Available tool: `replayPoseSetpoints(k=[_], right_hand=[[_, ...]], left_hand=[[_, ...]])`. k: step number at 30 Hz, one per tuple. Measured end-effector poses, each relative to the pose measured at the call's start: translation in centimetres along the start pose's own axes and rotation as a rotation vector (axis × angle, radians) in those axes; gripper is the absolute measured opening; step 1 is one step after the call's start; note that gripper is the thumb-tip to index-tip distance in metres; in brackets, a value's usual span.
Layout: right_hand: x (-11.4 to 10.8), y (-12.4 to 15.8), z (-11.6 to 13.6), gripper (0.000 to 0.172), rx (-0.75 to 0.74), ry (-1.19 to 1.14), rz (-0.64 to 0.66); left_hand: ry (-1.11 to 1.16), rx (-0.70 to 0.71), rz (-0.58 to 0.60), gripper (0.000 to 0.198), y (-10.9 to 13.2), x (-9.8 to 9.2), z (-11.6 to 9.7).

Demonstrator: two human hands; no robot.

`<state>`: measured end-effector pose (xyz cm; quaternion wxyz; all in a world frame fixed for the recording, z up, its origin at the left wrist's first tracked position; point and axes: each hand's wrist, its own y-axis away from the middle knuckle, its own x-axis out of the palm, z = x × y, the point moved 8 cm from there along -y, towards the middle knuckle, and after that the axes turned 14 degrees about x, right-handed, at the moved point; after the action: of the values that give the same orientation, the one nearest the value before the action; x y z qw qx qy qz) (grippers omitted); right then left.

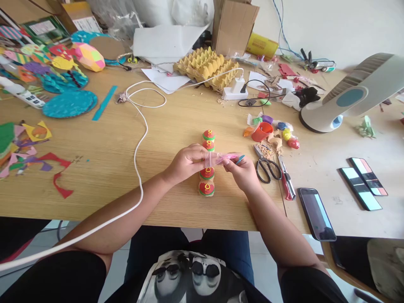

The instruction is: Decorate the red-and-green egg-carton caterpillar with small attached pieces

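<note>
My left hand (186, 162) and my right hand (241, 170) meet over the middle of the wooden table (176, 122). Both pinch a small clear plastic bag with a pink piece inside (219, 158). My right hand also has a thin blue-tipped tool (240, 158) between its fingers. Under the hands lies a row of several small cardboard cups with red and green tops (207, 173), running away from me. The hands cover the middle of that row.
Scissors (267, 166) and a red-handled cutter (286, 179) lie right of my hands, with clay lumps and a red cup (261, 131) beyond. A phone (316, 213) sits at the near edge. A white cable (139, 143) crosses the left. Yellow egg trays (206, 65), a fan (350, 99), paper scraps (28, 147).
</note>
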<state>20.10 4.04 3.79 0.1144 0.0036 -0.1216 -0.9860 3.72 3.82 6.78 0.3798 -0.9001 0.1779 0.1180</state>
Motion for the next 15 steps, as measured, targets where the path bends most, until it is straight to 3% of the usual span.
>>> replayPoseSetpoints(k=[5, 15], right_hand=[[0.6, 0.5, 0.7, 0.046, -0.048, 0.063, -0.009], [1.6, 0.9, 1.2, 0.055, -0.128, 0.216, -0.003]], left_hand=[[-0.095, 0.142, 0.001, 0.02, -0.2, -0.1, -1.1], [-0.176, 0.216, -0.005, 0.015, -0.5, -0.1, -1.9]])
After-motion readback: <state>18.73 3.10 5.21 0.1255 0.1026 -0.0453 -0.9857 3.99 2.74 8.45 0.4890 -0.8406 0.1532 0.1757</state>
